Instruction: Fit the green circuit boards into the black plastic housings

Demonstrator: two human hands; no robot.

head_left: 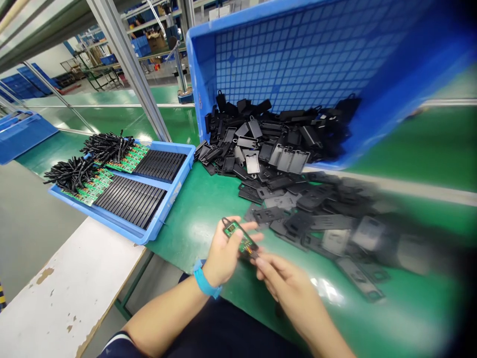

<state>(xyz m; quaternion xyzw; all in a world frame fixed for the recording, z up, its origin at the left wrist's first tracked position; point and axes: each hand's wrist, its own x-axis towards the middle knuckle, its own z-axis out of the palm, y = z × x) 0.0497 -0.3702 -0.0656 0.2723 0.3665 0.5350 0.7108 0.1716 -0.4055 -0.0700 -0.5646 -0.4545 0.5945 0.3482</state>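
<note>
My left hand (223,253) grips a small green circuit board (240,237) seated in a black plastic casing, with a loop at its far end. The fingertips of my right hand (286,283) pinch the lower end of that piece. A heap of loose black plastic casings (283,209) lies on the green mat (194,223) just beyond my hands, its near part blurred. Some of the casings spill out of a tilted blue plastic crate (197,64).
To the left, a blue tray (175,174) holds rows of green boards with black cable bunches (70,174) and black strips (130,199). A chipped white board (67,298) lies at the near left. An aluminium post (126,64) rises behind the tray, with another bench and blue crates beyond.
</note>
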